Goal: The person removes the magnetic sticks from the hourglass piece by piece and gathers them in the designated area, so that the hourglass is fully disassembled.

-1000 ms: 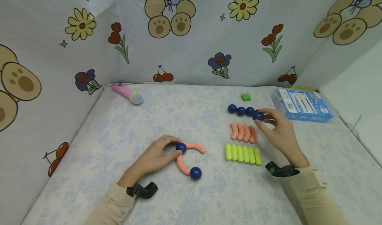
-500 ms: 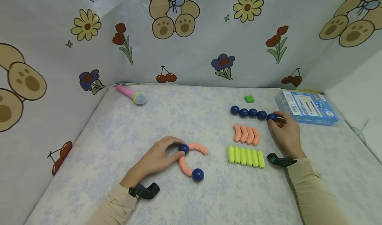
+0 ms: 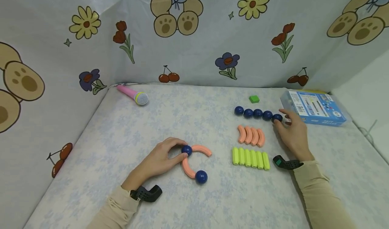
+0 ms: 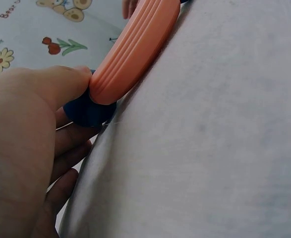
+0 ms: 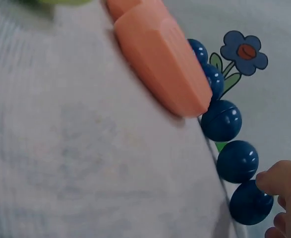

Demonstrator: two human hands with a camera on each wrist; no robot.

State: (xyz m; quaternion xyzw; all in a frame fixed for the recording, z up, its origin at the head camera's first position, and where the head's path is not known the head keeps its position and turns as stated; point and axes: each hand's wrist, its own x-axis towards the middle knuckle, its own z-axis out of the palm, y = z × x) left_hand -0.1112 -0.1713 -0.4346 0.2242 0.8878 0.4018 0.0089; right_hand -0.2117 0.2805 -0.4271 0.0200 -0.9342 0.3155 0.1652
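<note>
In the head view my left hand point(image 3: 160, 157) pinches a dark blue ball point(image 3: 186, 150) between thumb and fingers. Two curved orange sticks meet that ball: the upper stick point(image 3: 202, 150) reaches right, and the lower stick point(image 3: 188, 169) runs down to a second blue ball point(image 3: 201, 177). The left wrist view shows the thumb against the held ball point(image 4: 89, 110), beside the ridged orange stick point(image 4: 135, 52). My right hand point(image 3: 294, 134) is at the right end of a row of blue balls. Its thumb touches the end ball point(image 5: 251, 202); the index finger is lifted off it.
Below the ball row lie several curved orange sticks point(image 3: 251, 135) and several lime-green rods point(image 3: 251, 158). A green block point(image 3: 254, 99) is behind. A blue box point(image 3: 316, 108) stands back right, a pink toy microphone point(image 3: 133, 94) back left. A printed cloth hangs behind the table.
My right hand moved rightward with the ball, set it at the row's right end, and its fingers have since spread from it. The left hand keeps its hold.
</note>
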